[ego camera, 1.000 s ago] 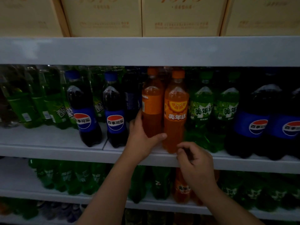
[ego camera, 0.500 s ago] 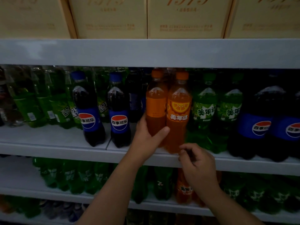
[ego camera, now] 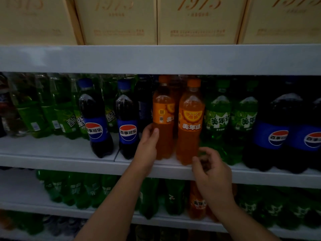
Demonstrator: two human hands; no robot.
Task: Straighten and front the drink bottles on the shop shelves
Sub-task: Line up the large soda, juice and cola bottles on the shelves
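My left hand [ego camera: 147, 145] grips the left orange bottle [ego camera: 163, 122] low on its body, thumb across the front just under the label and the other fingers wrapped round the 9 o'clock side. That bottle stands upright on the middle shelf [ego camera: 52, 160], a little back from the front edge, with its label turned so that only part of the orange slice shows at its 3 o'clock edge. Just beside it at 3 o'clock stands the right orange bottle [ego camera: 190, 129], upright at the shelf's front edge, its label facing me squarely. My right hand [ego camera: 210, 173] hovers at that bottle's 5 o'clock, in front of its base, with the fingers loosely curled and nothing in them; I cannot tell whether the forefinger touches the bottle. At 9 o'clock of my left hand stand two small cola bottles [ego camera: 127, 126], logos forward, and past them a row of green bottles [ego camera: 60, 110] leaning a little. At 3 o'clock of the orange pair are two green soda bottles [ego camera: 218, 122], then big cola bottles [ego camera: 276, 136]. At 12 o'clock, on the shelf above, sit pale cartons [ego camera: 121, 20]. At 6 o'clock, the lower shelf [ego camera: 20, 204] holds more green bottles and an orange one, partly hidden by my right wrist.
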